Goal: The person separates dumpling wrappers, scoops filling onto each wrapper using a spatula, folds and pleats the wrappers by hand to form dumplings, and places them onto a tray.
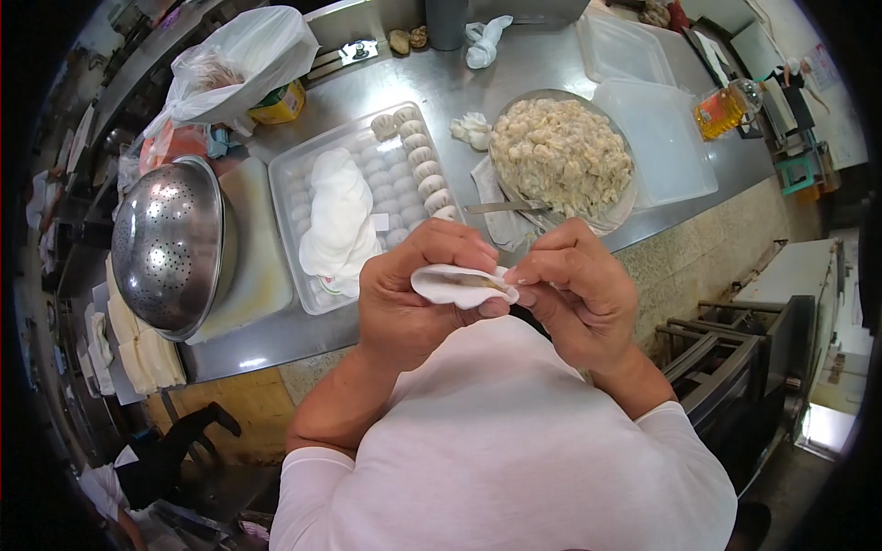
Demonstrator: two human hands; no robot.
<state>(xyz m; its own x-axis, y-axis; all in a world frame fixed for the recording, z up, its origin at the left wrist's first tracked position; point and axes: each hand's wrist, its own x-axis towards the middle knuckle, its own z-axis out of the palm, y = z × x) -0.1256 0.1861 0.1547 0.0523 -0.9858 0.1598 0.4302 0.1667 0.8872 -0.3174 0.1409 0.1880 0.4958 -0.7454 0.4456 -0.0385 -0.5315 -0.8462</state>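
Note:
A folded white dough wrapper (459, 286) with some filling showing in its opening is held between both hands, in front of the chest. My left hand (413, 289) is closed around its left side. The thumb and fingers of my right hand (579, 294) pinch its right end. Beyond my left hand, a stack of round white wrappers (337, 216) lies on a plastic tray (285, 197). Pleated dumplings (424, 161) line the tray's right side. Behind my right hand stands a large bowl of pale filling (560, 156), with a metal spatula (501, 208) at its near left edge.
A perforated steel colander (170, 248) stands at the left, near a white plastic bag (239, 69). Clear plastic containers (657, 138) and an oil bottle (726, 110) are at the right. A person in dark trousers (170, 459) is at the lower left.

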